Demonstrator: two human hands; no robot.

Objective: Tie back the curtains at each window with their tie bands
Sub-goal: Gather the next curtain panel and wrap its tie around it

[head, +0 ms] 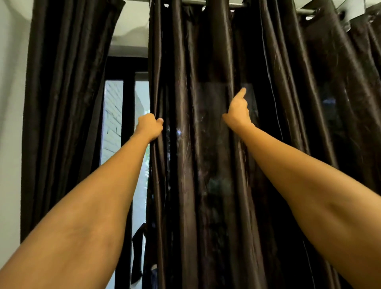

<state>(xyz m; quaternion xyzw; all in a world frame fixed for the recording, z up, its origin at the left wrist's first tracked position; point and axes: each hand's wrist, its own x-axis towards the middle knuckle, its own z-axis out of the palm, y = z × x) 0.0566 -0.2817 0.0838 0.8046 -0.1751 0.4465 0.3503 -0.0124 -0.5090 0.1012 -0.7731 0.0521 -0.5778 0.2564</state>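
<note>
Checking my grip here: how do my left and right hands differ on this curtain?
The left hand grips the curtain at its left edge; the right hand sits higher and farther right among its folds. The left hand's fingers curl; the right hand points one digit up, others hidden. Both reach the same curtain.

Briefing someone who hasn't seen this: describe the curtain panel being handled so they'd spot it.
Start at the bright window strip left of centre. The dark brown curtain right of it, hung from the metal rod, is the one. Unlike the wall-side panel, its edge is in the grip of the left hand, and the right hand touches its folds.
</note>
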